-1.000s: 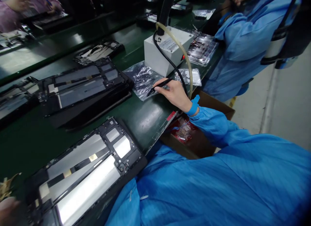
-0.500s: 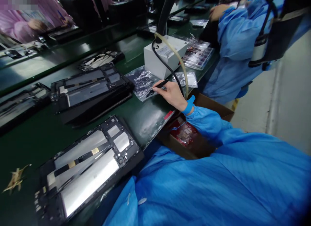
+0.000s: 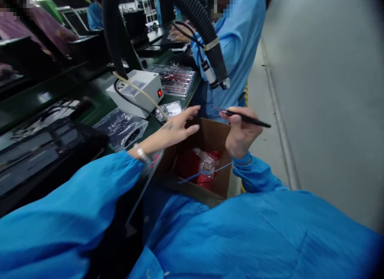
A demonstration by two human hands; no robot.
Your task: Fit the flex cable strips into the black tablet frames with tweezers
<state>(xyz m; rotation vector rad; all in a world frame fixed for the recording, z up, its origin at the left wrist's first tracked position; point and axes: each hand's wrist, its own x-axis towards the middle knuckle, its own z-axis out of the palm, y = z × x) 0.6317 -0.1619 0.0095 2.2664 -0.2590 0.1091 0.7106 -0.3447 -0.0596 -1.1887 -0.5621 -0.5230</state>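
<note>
- The right hand (image 3: 241, 135) is closed around a thin black tool (image 3: 246, 118), above the cardboard box (image 3: 210, 131).
- The left hand (image 3: 174, 129) is open and empty, fingers spread — over the box's near edge beside the counter (image 3: 99, 101).

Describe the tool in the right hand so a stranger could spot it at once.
Start at the open cardboard box hanging beside the green bench. Just above its far corner, the right hand pinches black tweezers, pointing left and right. They are the only thin, straight black tool there; the nearby hose is far thicker.
</note>
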